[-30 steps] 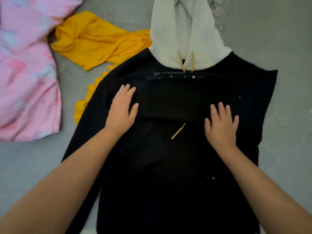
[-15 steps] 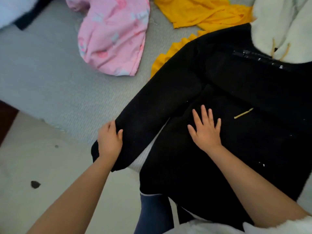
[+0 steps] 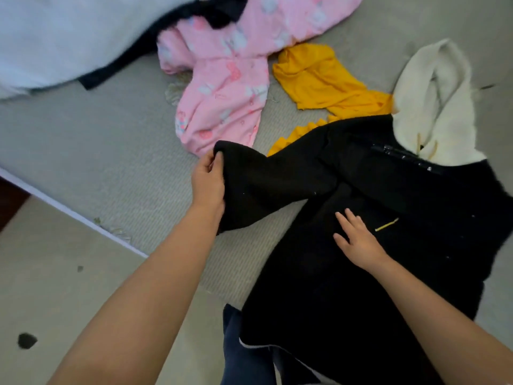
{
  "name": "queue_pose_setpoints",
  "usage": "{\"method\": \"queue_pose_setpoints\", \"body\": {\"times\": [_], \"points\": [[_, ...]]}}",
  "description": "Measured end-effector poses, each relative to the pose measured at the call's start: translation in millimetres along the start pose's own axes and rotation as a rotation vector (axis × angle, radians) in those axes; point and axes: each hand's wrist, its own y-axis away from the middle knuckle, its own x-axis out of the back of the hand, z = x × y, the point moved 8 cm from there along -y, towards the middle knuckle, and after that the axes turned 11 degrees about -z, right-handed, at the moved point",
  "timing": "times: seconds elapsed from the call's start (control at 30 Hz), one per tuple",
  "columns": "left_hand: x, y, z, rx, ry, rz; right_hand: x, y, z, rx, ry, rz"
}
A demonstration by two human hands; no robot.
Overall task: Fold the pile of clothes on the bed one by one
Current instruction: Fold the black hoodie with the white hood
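A black hoodie (image 3: 374,273) with a white hood (image 3: 433,107) lies spread on the grey bed (image 3: 97,162), filling the lower right of the frame. The left hand (image 3: 208,184) pinches the end of its black sleeve (image 3: 272,179), lifted at centre frame. The right hand (image 3: 358,240) rests flat, fingers straight and spread, on the hoodie's body. A pink garment (image 3: 230,87) and a yellow garment (image 3: 319,76) lie at upper centre.

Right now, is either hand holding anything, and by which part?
Left hand grips the black hoodie by its sleeve end. Right hand lies flat on its front, holding nothing.
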Motion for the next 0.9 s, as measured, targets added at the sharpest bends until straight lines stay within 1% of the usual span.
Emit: {"method": "queue_pose_setpoints", "body": {"times": [0.1,0.17,0.23,0.27,0.3,0.37,0.4,0.43,0.47,0.5,0.53,0.6,0.63,0.67,0.73,0.77,0.8,0.87,0.9], "points": [[-78.5,-11.1,51.6,-0.110,0.006,-0.193,27.1,29.7,19.9,-0.016,-0.093,0.098],[-142.5,-11.2,80.6,-0.170,0.047,-0.320,42.0,50.6,44.0,-0.045,-0.168,0.173],[-215.1,-0.3,96.3,-0.170,0.103,-0.455,49.8,72.9,77.0,-0.093,-0.251,0.244],[-254.4,10.8,94.3,-0.132,0.134,-0.554,50.3,83.7,95.0,-0.118,-0.294,0.283],[-294.1,25.2,84.5,-0.057,0.165,-0.688,49.6,93.6,114.2,-0.147,-0.346,0.326],[-360.3,67.0,48.2,0.195,0.193,-0.996,43.5,112.0,156.4,-0.232,-0.477,0.421],[-379.2,84.9,28.8,0.296,0.174,-1.106,37.7,119.4,175.8,-0.280,-0.537,0.467],[-388.7,95.8,11.8,0.344,0.140,-1.159,30.7,125.0,193.3,-0.324,-0.591,0.502],[-391.3,97.8,-2.7,0.345,0.107,-1.151,22.9,128.1,208.1,-0.360,-0.644,0.524],[-387.1,91.7,-13.5,0.296,0.059,-1.081,15.2,128.7,219.2,-0.382,-0.698,0.540],[-376.4,80.4,-21.0,0.204,-0.031,-0.970,8.8,127.0,226.6,-0.389,-0.752,0.555],[-344.3,57.1,-28.6,-0.061,-0.370,-0.753,3.2,116.8,228.4,-0.348,-0.845,0.592],[-327.8,47.6,-32.2,-0.178,-0.565,-0.669,5.7,109.3,223.4,-0.301,-0.859,0.611],[-313.3,39.5,-37.3,-0.260,-0.747,-0.612,11.5,100.2,215.0,-0.245,-0.822,0.622],[-291.9,27.6,-50.9,-0.322,-1.043,-0.585,25.7,76.0,186.9,-0.141,-0.597,0.609],[-286.7,23.5,-58.2,-0.331,-1.160,-0.610,31.8,62.7,171.1,-0.111,-0.468,0.608],[-285.6,21.0,-65.3,-0.345,-1.260,-0.657,36.6,48.4,158.6,-0.115,-0.389,0.599],[-290.2,18.3,-75.4,-0.394,-1.414,-0.750,43.3,21.0,150.5,-0.200,-0.336,0.557],[-294.0,16.0,-78.0,-0.407,-1.475,-0.770,47.1,10.1,152.1,-0.241,-0.295,0.534]]}}
